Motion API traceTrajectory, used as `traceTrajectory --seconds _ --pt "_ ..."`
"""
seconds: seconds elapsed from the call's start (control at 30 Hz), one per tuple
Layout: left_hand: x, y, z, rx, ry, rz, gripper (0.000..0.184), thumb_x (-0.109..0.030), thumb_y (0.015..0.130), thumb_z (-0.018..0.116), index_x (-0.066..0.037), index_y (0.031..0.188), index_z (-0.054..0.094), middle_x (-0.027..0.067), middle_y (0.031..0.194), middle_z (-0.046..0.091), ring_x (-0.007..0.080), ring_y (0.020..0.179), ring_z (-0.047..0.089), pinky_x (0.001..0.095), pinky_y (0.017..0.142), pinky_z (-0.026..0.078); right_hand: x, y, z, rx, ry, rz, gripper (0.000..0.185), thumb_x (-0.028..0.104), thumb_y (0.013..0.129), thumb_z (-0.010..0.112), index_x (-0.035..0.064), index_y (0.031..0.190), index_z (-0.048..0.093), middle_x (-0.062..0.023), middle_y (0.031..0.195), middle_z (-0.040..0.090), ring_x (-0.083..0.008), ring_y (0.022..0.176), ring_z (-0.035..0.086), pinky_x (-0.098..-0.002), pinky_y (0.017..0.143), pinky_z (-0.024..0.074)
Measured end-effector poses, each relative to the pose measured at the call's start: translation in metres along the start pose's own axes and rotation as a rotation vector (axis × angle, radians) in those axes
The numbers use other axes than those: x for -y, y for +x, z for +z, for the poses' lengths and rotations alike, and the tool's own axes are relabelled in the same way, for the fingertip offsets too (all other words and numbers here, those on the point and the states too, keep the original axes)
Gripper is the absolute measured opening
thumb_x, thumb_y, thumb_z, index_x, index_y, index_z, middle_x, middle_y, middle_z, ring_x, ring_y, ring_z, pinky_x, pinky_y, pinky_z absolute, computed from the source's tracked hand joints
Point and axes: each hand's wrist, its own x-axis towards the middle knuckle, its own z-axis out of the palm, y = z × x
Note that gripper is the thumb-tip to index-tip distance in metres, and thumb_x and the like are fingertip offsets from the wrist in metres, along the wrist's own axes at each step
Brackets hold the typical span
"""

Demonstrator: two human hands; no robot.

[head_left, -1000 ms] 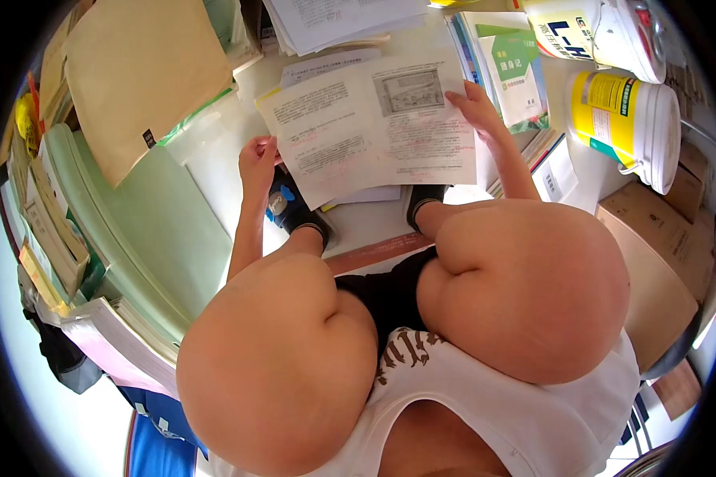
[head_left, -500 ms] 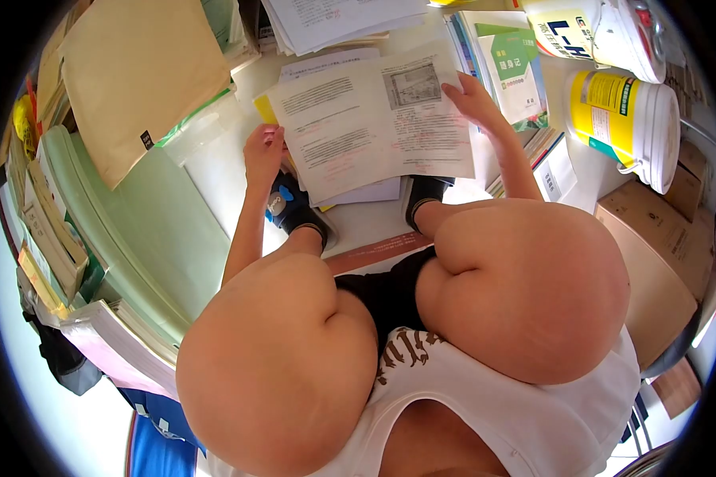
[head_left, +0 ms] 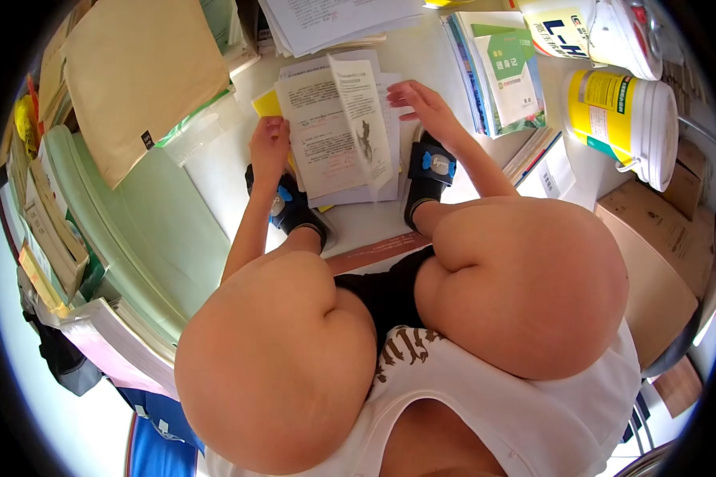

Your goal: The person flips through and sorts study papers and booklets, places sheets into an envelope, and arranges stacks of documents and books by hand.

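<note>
A printed sheet (head_left: pixel 317 135) with red handwriting lies partly folded over loose papers between my feet. Its right half, a flap (head_left: pixel 366 131) with print and a small dark picture, stands up and leans left. My left hand (head_left: pixel 270 145) has its fingers curled at the sheet's left edge, pinching it. Just right of the flap is my right hand (head_left: pixel 423 111), palm down with fingers apart, holding nothing. A yellow sheet (head_left: pixel 268 103) shows under the papers beside my left hand.
Several booklets (head_left: pixel 511 75) lie to the right, near yellow-and-white buckets (head_left: pixel 616 119) and cardboard boxes (head_left: pixel 652 238). At left are a brown envelope (head_left: pixel 139 75) and a pale green lidded bin (head_left: pixel 151 230). More printed papers (head_left: pixel 334 20) lie at the top.
The sheet, spread open before, has its right half folding over to the left. My right hand has let go of its right edge and moved left. My left hand stays nearly in place.
</note>
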Motion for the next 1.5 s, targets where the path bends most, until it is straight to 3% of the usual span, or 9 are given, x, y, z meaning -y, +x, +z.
traceTrajectory --seconds 0.1,0.27,0.57,0.73,1.03,1.2,1.37,1.43,1.5 --pt "0.004 -0.001 0.005 0.039 -0.097 -0.068 0.023 -0.021 0.099 0.063 0.002 0.104 0.063 0.0121 0.089 0.073 0.0157 0.074 0.068 0.0287 0.067 0.053 -0.048 0.006 -0.010 -0.201 -0.535 -0.180 0.039 0.026 0.099 0.062 0.0018 0.129 0.059 -0.0136 0.112 0.068 -0.0249 0.100 0.068 -0.0365 0.086 0.0552" --pt "0.004 -0.010 0.015 0.193 -0.437 -0.152 0.031 -0.026 0.102 0.061 0.002 0.115 0.059 0.0113 0.098 0.073 0.0137 0.082 0.067 0.0277 0.075 0.052 -0.067 0.008 0.010 -0.197 -0.487 -0.042 0.043 0.021 0.090 0.071 -0.0004 0.125 0.059 -0.0160 0.101 0.069 -0.0266 0.091 0.069 -0.0367 0.084 0.0546" --pt "-0.011 -0.031 0.027 0.316 0.255 0.020 0.027 -0.012 0.092 0.067 -0.003 0.116 0.061 0.0161 0.103 0.070 0.0253 0.091 0.069 0.0362 0.085 0.053 -0.072 -0.002 0.009 -0.209 -0.514 0.184 0.041 0.027 0.085 0.075 -0.0038 0.109 0.062 -0.0182 0.091 0.068 -0.0332 0.086 0.068 -0.0414 0.079 0.0529" --pt "-0.012 -0.033 0.020 0.008 0.278 0.243 0.022 -0.012 0.091 0.067 -0.004 0.111 0.065 0.0143 0.103 0.058 0.0273 0.092 0.063 0.0384 0.082 0.054 -0.086 -0.008 0.010 -0.300 -0.828 0.071 0.036 0.030 0.084 0.074 -0.0031 0.091 0.063 -0.0195 0.091 0.068 -0.0364 0.084 0.067 -0.0450 0.078 0.0518" --pt "-0.012 -0.031 0.023 0.070 0.093 0.112 0.029 -0.006 0.088 0.068 0.000 0.117 0.061 0.0148 0.111 0.057 0.0244 0.096 0.062 0.0340 0.083 0.055 -0.060 -0.012 0.028 -0.385 -0.356 0.002 0.029 0.012 0.088 0.072 -0.0039 0.108 0.059 -0.0156 0.099 0.071 -0.0250 0.080 0.069 -0.0343 0.074 0.0540" --pt "-0.004 -0.030 0.025 0.075 0.042 0.097 0.047 -0.010 0.085 0.074 0.000 0.126 0.055 0.0155 0.116 0.058 0.0252 0.097 0.063 0.0346 0.083 0.056 -0.070 -0.007 0.025 -0.176 -0.147 -0.023 0.044 0.004 0.094 0.067 -0.0043 0.134 0.051 -0.0143 0.111 0.071 -0.0165 0.096 0.068 -0.0299 0.085 0.0538" --pt "-0.018 -0.036 0.020 -0.079 0.188 0.220 0.064 -0.019 0.084 0.080 0.002 0.136 0.049 0.0151 0.116 0.063 0.0241 0.101 0.063 0.0351 0.085 0.055 -0.055 -0.022 0.027 -0.134 0.097 -0.059 0.037 0.005 0.100 0.061 -0.0025 0.135 0.051 -0.0094 0.122 0.067 -0.0152 0.110 0.063 -0.0301 0.096 0.0496" --pt "-0.018 -0.034 0.013 0.382 -0.302 -0.053 0.064 -0.024 0.085 0.081 0.002 0.137 0.051 0.0153 0.116 0.067 0.0221 0.109 0.062 0.0361 0.092 0.052 -0.040 -0.029 0.030 -0.122 0.105 -0.066 0.036 0.007 0.101 0.060 -0.0015 0.136 0.051 -0.0081 0.126 0.065 -0.0155 0.114 0.061 -0.0308 0.099 0.0477" --pt "-0.031 -0.050 0.013 0.462 -0.320 -0.180 0.062 -0.024 0.086 0.080 0.001 0.135 0.053 0.0151 0.117 0.068 0.0208 0.111 0.062 0.0362 0.095 0.051 -0.023 -0.032 0.037 -0.189 0.302 -0.124 0.037 0.009 0.102 0.059 0.0000 0.137 0.050 -0.0088 0.129 0.063 -0.0159 0.118 0.058 -0.0326 0.104 0.0444"
